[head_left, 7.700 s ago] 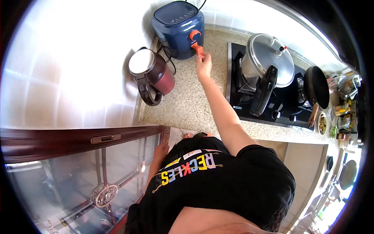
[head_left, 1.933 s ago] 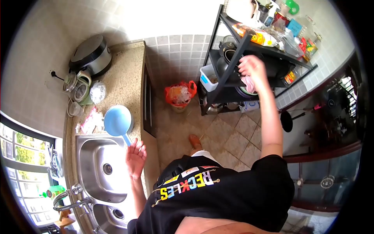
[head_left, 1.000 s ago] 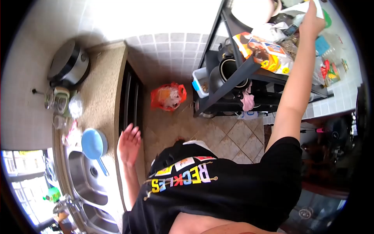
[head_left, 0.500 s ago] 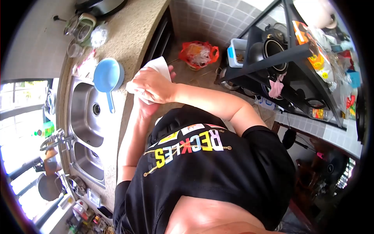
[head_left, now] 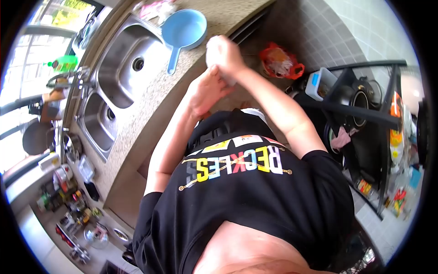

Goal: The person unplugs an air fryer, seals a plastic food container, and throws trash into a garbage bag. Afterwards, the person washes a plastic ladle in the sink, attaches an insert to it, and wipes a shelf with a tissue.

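My right hand [head_left: 224,55], smeared by motion, is closed on a white paper towel [head_left: 211,51], mostly covered by its fingers. Just below it, my left hand [head_left: 204,92] has its fingers apart and its palm partly turned up. The left thumb tip lies close against the right hand; whether they touch I cannot tell. Both hands are in front of the counter's edge. A light blue dipper [head_left: 184,29] rests on the counter beside the sink, its handle pointing toward me.
The double steel sink [head_left: 119,82] is on the left under a window, with a faucet [head_left: 81,84] and a green bottle [head_left: 66,63]. A red plastic bag [head_left: 269,68] sits on the floor ahead. To the right stands a black rack [head_left: 365,112] with pans and packets.
My view has swung to the right, so the counter and sink slope differently. My hands have come partly apart; the left has opened off the paper towel, and the right still grips it, crumpled.
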Demonstrator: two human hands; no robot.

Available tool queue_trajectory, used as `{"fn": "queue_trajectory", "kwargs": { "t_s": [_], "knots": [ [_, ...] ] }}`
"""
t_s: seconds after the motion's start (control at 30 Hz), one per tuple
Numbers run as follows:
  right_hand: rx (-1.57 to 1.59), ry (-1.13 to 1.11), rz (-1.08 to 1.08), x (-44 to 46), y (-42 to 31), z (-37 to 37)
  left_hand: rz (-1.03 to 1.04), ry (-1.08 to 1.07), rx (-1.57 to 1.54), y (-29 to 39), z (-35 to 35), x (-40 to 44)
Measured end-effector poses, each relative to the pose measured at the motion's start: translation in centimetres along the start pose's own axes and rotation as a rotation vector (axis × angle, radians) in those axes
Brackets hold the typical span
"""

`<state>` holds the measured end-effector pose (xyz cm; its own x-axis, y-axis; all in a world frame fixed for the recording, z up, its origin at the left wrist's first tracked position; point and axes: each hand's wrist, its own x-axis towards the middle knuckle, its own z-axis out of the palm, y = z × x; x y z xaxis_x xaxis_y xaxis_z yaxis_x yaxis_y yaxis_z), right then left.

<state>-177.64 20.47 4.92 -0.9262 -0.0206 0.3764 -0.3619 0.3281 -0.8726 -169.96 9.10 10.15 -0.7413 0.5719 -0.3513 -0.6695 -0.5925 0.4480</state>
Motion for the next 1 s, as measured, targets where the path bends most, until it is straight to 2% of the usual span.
{"fn": "queue_trajectory", "kwargs": {
  "t_s": [0.03,0.07,0.1,0.17,0.2,0.27,0.3,0.33,0.37,0.43,0.5,0.57,0.6,0.63,0.7,0.77,0.83,0.87,0.9,0.97,1.0],
  "knots": [
    [0.108,0.036,0.221,0.3,2.1,-1.0,0.038,0.011,0.03,0.4,1.1,-0.6],
    [0.375,0.104,0.457,0.5,3.6,-2.2,0.028,-0.125,-0.074,1.2,1.2,-1.1],
    [0.639,0.169,0.694,0.8,4.6,-3.4,0.048,-0.122,-0.073,1.9,1.2,-1.2],
    [0.932,0.184,0.783,0.4,3.3,-5.6,0.116,-0.204,-0.112,2.4,0.9,-1.3],
    [1.024,0.112,0.745,0.1,3.1,-6.0,0.156,-0.124,-0.031,2.2,0.4,-0.9],
    [1.099,0.131,0.613,-0.5,-4.2,-5.4,0.143,-0.065,-0.029,1.5,-0.2,0.0],
    [0.898,0.11,0.388,-1.1,-5.9,-4.5,0.125,0.001,-0.028,1.1,-0.3,0.3],
    [0.611,0.088,0.277,-2.4,-6.0,-2.9,0.119,0.005,-0.096,0.7,0.2,0.5],
    [0.316,-0.034,0.039,-3.3,-7.6,-2.1,0.197,0.13,-0.048,-1.0,-1.9,1.6],
    [-0.166,-0.043,-0.456,-4.7,-9.1,-0.4,0.222,-0.042,0.085,-2.1,-3.5,1.9],
    [-0.005,-0.05,-0.271,-4.2,-8.8,0.0,0.186,-0.084,0.062,-2.1,-3.1,2.2],
    [0.024,-0.118,-0.355,-4.0,-7.3,-0.6,0.089,-0.039,-0.076,-2.3,-1.6,1.9],
    [0.108,-0.1,-0.242,-3.8,-7.3,-1.1,0.04,-0.017,-0.143,-2.4,-0.7,1.8],
    [0.19,-0.084,-0.13,-3.6,-7.4,-1.4,0.109,0.056,-0.034,-2.7,0.9,1.7],
    [0.386,-0.064,0.104,-3.2,-6.8,-1.7,0.011,0.122,0.002,-2.5,1.9,1.7],
    [0.621,-0.058,0.287,-3.1,-6.6,-1.9,0.026,0.101,-0.043,-3.0,1.7,1.7],
    [0.983,0.036,0.615,-2.3,-6.9,-2.9,0.072,0.248,0.245,-3.6,0.7,1.8],
    [1.094,0.028,0.662,-2.0,-6.7,-3.3,0.155,0.269,0.329,-4.0,0.1,2.1],
    [1.205,0.021,0.713,-1.9,-6.5,-3.5,0.151,0.275,0.328,-3.5,1.0,1.7],
    [1.295,0.021,0.754,-1.5,-5.6,-3.8,0.178,0.417,0.716,-2.4,3.5,1.1],
    [1.293,0.025,0.756,-1.4,-5.6,-3.9,0.335,0.308,0.705,-3.5,1.1,2.4]
  ]
}}
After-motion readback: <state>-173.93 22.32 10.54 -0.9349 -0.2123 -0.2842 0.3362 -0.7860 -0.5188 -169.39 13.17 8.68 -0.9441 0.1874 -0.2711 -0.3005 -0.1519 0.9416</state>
